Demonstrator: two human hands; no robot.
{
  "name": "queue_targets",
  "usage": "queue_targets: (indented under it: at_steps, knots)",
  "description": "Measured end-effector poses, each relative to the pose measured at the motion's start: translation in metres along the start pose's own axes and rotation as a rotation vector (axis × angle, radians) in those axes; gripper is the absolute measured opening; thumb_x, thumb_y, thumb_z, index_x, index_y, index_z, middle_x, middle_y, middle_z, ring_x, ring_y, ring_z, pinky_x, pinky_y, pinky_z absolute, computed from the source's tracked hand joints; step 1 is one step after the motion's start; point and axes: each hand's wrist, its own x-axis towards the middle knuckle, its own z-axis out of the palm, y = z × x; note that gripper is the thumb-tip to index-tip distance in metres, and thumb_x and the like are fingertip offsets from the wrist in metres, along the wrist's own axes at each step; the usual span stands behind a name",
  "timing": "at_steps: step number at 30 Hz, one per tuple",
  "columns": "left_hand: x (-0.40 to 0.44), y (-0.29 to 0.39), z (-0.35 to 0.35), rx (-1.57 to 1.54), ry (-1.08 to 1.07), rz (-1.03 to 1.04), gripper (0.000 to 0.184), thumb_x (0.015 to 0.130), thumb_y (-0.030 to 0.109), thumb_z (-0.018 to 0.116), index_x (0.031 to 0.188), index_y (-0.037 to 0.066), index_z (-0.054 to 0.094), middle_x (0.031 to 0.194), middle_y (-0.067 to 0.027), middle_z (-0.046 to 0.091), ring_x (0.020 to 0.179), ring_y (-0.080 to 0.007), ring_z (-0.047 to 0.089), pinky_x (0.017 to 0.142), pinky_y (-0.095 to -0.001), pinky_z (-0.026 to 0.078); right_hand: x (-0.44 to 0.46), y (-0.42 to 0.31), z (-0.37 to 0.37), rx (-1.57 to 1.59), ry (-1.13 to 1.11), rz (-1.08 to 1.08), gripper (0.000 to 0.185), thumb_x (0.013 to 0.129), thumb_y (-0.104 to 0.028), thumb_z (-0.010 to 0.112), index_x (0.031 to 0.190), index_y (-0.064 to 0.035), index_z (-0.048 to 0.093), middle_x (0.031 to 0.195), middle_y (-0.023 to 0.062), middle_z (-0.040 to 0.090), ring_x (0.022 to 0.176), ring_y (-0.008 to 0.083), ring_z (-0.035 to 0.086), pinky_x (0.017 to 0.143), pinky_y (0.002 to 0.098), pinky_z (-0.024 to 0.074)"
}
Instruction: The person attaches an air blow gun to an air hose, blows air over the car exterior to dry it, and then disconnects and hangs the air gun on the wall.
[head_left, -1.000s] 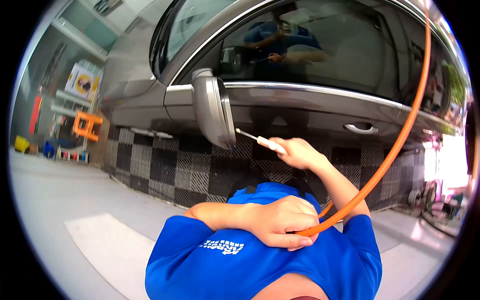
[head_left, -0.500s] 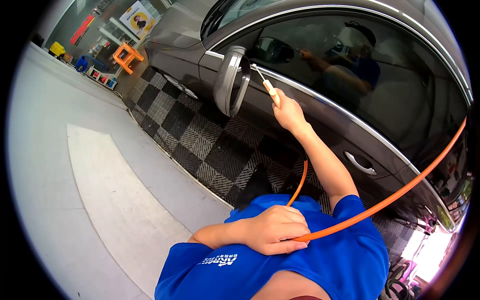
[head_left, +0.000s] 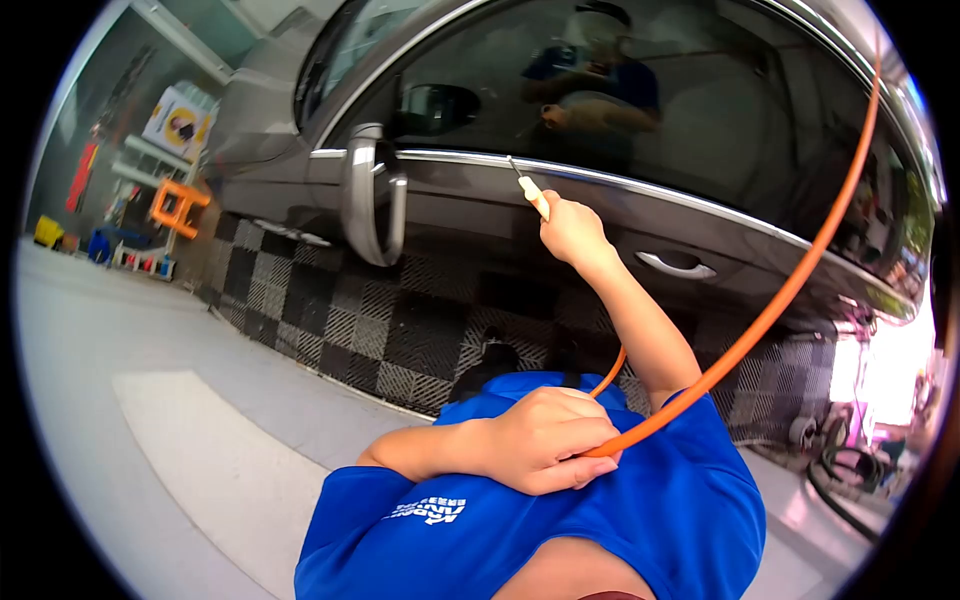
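one orange hose (head_left: 760, 345) is gripped by the left hand (head_left: 550, 440), fingers curled; one tool (head_left: 534, 196) — near one chrome strip (head_left: 640, 187) — by the right hand (head_left: 577, 230), fingers closed.

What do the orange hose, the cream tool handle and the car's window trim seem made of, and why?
The orange hose: probably rubber or plastic, semi-gloss, bending in one smooth curve.
The cream tool handle: likely plastic, smooth and pale without metallic glint, though small here.
The window trim: perhaps polished metal or chromed plastic, given its bright silvery shine.
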Motion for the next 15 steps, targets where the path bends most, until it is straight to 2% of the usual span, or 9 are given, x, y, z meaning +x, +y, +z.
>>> queue_targets:
  at_steps: [5, 7, 8, 9, 11, 12, 13, 14, 15]
  knots:
    - [0.008, -0.006, -0.008, -0.148, -0.097, 0.047, 0.005, 0.081, 0.004, 0.060, 0.079, -0.001, 0.060, 0.064, -0.0061, 0.059, 0.060, -0.0241, 0.060, 0.059, -0.0325, 0.048, -0.045, 0.052, -0.027, -0.013, 0.096, 0.188, 0.022, 0.083, -0.011, 0.051, 0.104, -0.0046, 0.053, 0.081, 0.0217, 0.065, 0.081, 0.0399, 0.063, 0.074, 0.0482, 0.0481]
    - [0.010, -0.009, -0.009, -0.182, -0.091, 0.021, 0.007, 0.081, 0.007, 0.062, 0.079, 0.001, 0.061, 0.060, -0.0040, 0.056, 0.057, -0.0231, 0.057, 0.054, -0.0315, 0.044, -0.065, 0.074, -0.034, 0.011, 0.182, 0.255, 0.023, 0.083, -0.012, 0.052, 0.105, -0.0049, 0.053, 0.082, 0.0220, 0.065, 0.082, 0.0406, 0.063, 0.075, 0.0490, 0.0479]
    - [0.011, -0.010, -0.009, -0.201, -0.068, 0.036, 0.006, 0.081, 0.006, 0.062, 0.079, 0.001, 0.061, 0.058, -0.0024, 0.056, 0.056, -0.0214, 0.057, 0.055, -0.0309, 0.045, -0.075, 0.086, -0.042, 0.037, 0.140, 0.341, 0.037, 0.083, -0.018, 0.057, 0.118, -0.0092, 0.051, 0.092, 0.0224, 0.064, 0.091, 0.0405, 0.060, 0.080, 0.0493, 0.0463]
    - [0.012, -0.012, -0.010, -0.221, -0.082, 0.050, 0.006, 0.081, 0.006, 0.062, 0.079, 0.001, 0.061, 0.058, -0.0024, 0.056, 0.056, -0.0214, 0.057, 0.055, -0.0309, 0.045, -0.085, 0.098, -0.046, 0.025, 0.176, 0.404, 0.041, 0.083, -0.019, 0.057, 0.122, -0.0100, 0.051, 0.096, 0.0223, 0.064, 0.094, 0.0400, 0.060, 0.082, 0.0483, 0.0465]
    - [0.012, -0.015, -0.011, -0.265, -0.084, 0.034, 0.005, 0.081, 0.005, 0.062, 0.079, 0.000, 0.060, 0.059, -0.0017, 0.057, 0.057, -0.0204, 0.057, 0.055, -0.0306, 0.045, -0.102, 0.124, -0.058, 0.034, 0.215, 0.524, 0.043, 0.083, -0.020, 0.058, 0.124, -0.0098, 0.050, 0.099, 0.0216, 0.064, 0.096, 0.0391, 0.060, 0.084, 0.0475, 0.0465]
    - [0.012, -0.016, -0.011, -0.282, -0.096, 0.030, 0.005, 0.081, 0.005, 0.061, 0.079, 0.000, 0.060, 0.058, -0.0009, 0.057, 0.057, -0.0199, 0.057, 0.055, -0.0306, 0.045, -0.112, 0.135, -0.063, 0.004, 0.280, 0.545, 0.036, 0.084, -0.017, 0.053, 0.119, -0.0083, 0.052, 0.096, 0.0232, 0.064, 0.097, 0.0390, 0.061, 0.084, 0.0466, 0.0476]
    - [0.012, -0.018, -0.010, -0.291, -0.099, 0.036, 0.005, 0.081, 0.005, 0.061, 0.079, 0.000, 0.060, 0.058, -0.0009, 0.057, 0.057, -0.0199, 0.057, 0.055, -0.0306, 0.045, -0.120, 0.156, -0.063, 0.000, 0.312, 0.609, 0.045, 0.083, -0.019, 0.055, 0.127, -0.0127, 0.048, 0.104, 0.0221, 0.062, 0.100, 0.0376, 0.060, 0.084, 0.0442, 0.0477]
    - [0.011, -0.019, -0.010, -0.297, -0.105, 0.031, 0.005, 0.082, 0.005, 0.061, 0.080, 0.001, 0.060, 0.058, -0.0008, 0.057, 0.057, -0.0201, 0.057, 0.055, -0.0304, 0.045, -0.131, 0.160, -0.079, -0.079, 0.279, 0.538, 0.054, 0.084, -0.021, 0.057, 0.135, -0.0174, 0.042, 0.108, 0.0210, 0.062, 0.100, 0.0376, 0.060, 0.086, 0.0434, 0.0472]
    - [0.010, -0.019, -0.011, -0.298, -0.109, 0.023, 0.005, 0.082, 0.006, 0.061, 0.080, 0.001, 0.060, 0.058, -0.0006, 0.057, 0.057, -0.0202, 0.057, 0.055, -0.0302, 0.045, -0.136, 0.164, -0.094, -0.001, 0.281, 0.642, 0.058, 0.086, -0.025, 0.054, 0.140, -0.0202, 0.035, 0.111, 0.0205, 0.061, 0.101, 0.0385, 0.059, 0.085, 0.0433, 0.0473]
